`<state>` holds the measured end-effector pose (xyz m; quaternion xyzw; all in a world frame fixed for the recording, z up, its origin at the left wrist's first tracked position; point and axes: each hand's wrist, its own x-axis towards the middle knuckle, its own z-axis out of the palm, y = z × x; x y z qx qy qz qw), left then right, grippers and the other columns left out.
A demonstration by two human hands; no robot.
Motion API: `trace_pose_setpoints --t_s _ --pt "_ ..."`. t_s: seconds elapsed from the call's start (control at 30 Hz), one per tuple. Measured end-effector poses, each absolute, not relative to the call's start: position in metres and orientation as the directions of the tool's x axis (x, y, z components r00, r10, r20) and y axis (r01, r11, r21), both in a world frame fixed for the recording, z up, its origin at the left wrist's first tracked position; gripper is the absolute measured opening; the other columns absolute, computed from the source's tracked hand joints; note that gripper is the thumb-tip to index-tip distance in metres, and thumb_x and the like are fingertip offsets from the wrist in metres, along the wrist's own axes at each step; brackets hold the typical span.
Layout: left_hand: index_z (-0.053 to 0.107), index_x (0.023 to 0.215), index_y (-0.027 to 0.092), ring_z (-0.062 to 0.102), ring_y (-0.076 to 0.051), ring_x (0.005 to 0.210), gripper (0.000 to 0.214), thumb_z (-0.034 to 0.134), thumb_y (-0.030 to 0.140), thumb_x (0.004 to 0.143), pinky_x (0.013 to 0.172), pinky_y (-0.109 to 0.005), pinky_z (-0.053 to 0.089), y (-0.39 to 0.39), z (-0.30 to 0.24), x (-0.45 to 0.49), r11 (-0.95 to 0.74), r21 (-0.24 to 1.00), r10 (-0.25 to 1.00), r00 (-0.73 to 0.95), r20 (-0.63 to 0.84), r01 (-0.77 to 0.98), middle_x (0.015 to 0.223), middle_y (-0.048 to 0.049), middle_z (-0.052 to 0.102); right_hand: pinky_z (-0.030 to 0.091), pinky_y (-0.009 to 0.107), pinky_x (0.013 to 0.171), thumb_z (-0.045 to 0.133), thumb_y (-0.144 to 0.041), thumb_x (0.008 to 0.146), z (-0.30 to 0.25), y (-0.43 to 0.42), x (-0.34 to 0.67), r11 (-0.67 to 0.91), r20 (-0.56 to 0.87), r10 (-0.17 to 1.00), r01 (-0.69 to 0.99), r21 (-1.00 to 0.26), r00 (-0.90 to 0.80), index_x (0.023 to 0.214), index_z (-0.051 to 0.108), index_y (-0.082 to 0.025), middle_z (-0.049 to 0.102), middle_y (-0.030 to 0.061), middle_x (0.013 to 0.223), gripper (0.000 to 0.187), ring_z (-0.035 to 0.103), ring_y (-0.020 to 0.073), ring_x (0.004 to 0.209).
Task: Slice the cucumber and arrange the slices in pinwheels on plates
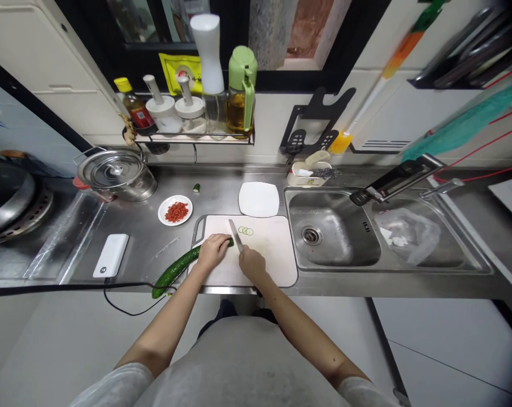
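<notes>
My left hand [212, 251] is closed over a long green cucumber [176, 272], near its cut end on the cutting board [275, 249]. The cucumber's other end reaches past the board's left side to the counter's front edge. In my right hand [252, 264] is a knife [235, 235], its blade pointing away from me just right of the cucumber's end. I cannot tell whether the blade touches the cucumber. Several thin cucumber slices [246, 230] lie on the board beyond the blade. A short cucumber stub [196, 187] rests on the counter at the back.
Behind the board is a white square plate [258, 199]; to its left, a small plate [163, 216] of red bits. A lidded pot [131, 183] and a white power bank [111, 255] with a cable stand left. Right is the sink [341, 243]; a condiment shelf [196, 138] hangs above.
</notes>
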<state>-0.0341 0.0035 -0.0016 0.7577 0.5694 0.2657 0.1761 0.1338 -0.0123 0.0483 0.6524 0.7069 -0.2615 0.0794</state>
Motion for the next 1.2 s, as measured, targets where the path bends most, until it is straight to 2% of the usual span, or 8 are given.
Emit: trace_pose_setpoints --t_s 0.13,0.23,0.33,0.5,0.6,0.8,0.93,1.2 --pt "0.058 0.120 0.021 0.059 -0.020 0.106 0.033 0.042 0.033 0.094 0.095 -0.036 0.047 0.010 0.006 -0.034 -0.143 0.695 0.967 -0.051 0.250 0.704 0.115 -0.0079 0.065 0.041 0.030 0.072 0.030 -0.018 0.096 0.055 -0.020 0.164 0.079 -0.396 0.909 0.988 -0.134 -0.127 0.126 0.050 -0.016 0.066 0.0112 0.088 0.036 0.063 0.0208 0.085" --pt "0.057 0.122 0.020 0.060 -0.019 0.104 0.035 0.041 0.033 0.094 0.094 -0.035 0.047 0.018 0.015 -0.033 -0.095 0.750 0.951 -0.164 0.264 0.655 0.116 -0.0088 0.064 0.036 0.034 0.078 0.031 -0.017 0.096 0.057 -0.023 0.186 0.126 -0.275 0.951 0.990 -0.067 -0.140 0.129 0.050 -0.021 0.063 0.0110 0.094 0.039 0.058 0.0216 0.088" --pt "0.060 0.118 0.021 0.059 -0.020 0.105 0.033 0.044 0.034 0.093 0.095 -0.036 0.046 0.026 0.027 -0.028 -0.133 0.738 0.967 -0.077 0.243 0.661 0.114 -0.0077 0.065 0.030 0.036 0.081 0.036 -0.017 0.093 0.057 -0.024 0.200 0.173 -0.167 0.970 0.984 -0.044 -0.178 0.133 0.050 -0.021 0.060 0.0124 0.098 0.043 0.052 0.0231 0.091" --pt "0.066 0.111 0.024 0.058 -0.022 0.104 0.032 0.057 0.041 0.085 0.095 -0.037 0.044 0.035 0.043 -0.012 -0.291 0.642 0.947 0.310 0.086 0.710 0.108 -0.0053 0.067 0.025 0.037 0.081 0.039 -0.016 0.091 0.052 -0.027 0.207 0.253 -0.084 0.963 0.967 -0.045 -0.256 0.136 0.048 -0.019 0.056 0.0119 0.094 0.047 0.043 0.0234 0.088" --pt "0.069 0.102 0.025 0.060 -0.020 0.098 0.026 0.061 0.039 0.083 0.091 -0.034 0.044 0.036 0.046 -0.002 -0.328 0.614 0.906 0.423 -0.009 0.717 0.102 -0.0041 0.069 0.024 0.038 0.081 0.037 -0.017 0.092 0.049 -0.029 0.207 0.265 -0.066 0.961 0.964 -0.038 -0.267 0.136 0.049 -0.020 0.055 0.0110 0.092 0.045 0.042 0.0231 0.086" --pt "0.070 0.086 0.024 0.061 -0.019 0.086 0.011 0.064 0.029 0.078 0.078 -0.030 0.045 0.037 0.043 0.008 -0.267 0.604 0.918 0.389 -0.079 0.751 0.088 -0.0021 0.069 0.024 0.037 0.080 0.038 -0.016 0.092 0.043 -0.037 0.213 0.285 -0.091 0.954 0.958 -0.037 -0.287 0.134 0.051 -0.021 0.055 0.0104 0.092 0.044 0.042 0.0225 0.086" --pt "0.070 0.085 0.024 0.061 -0.016 0.075 0.011 0.061 0.028 0.079 0.069 -0.027 0.044 0.048 0.036 0.018 -0.173 0.610 0.932 0.329 -0.153 0.773 0.079 -0.0002 0.069 0.025 0.037 0.080 0.043 -0.018 0.091 0.039 -0.049 0.223 0.272 -0.115 0.954 0.961 -0.049 -0.276 0.132 0.052 -0.022 0.056 0.0103 0.094 0.043 0.043 0.0225 0.087" --pt "0.070 0.083 0.023 0.062 -0.019 0.083 0.013 0.057 0.024 0.082 0.079 -0.031 0.043 0.084 0.021 0.046 -0.228 0.502 0.916 0.359 -0.180 0.834 0.086 -0.0026 0.072 0.025 0.036 0.081 0.050 -0.021 0.089 0.038 -0.065 0.241 0.216 -0.142 0.965 0.975 -0.053 -0.221 0.131 0.053 -0.023 0.058 0.0097 0.095 0.043 0.045 0.0226 0.089"
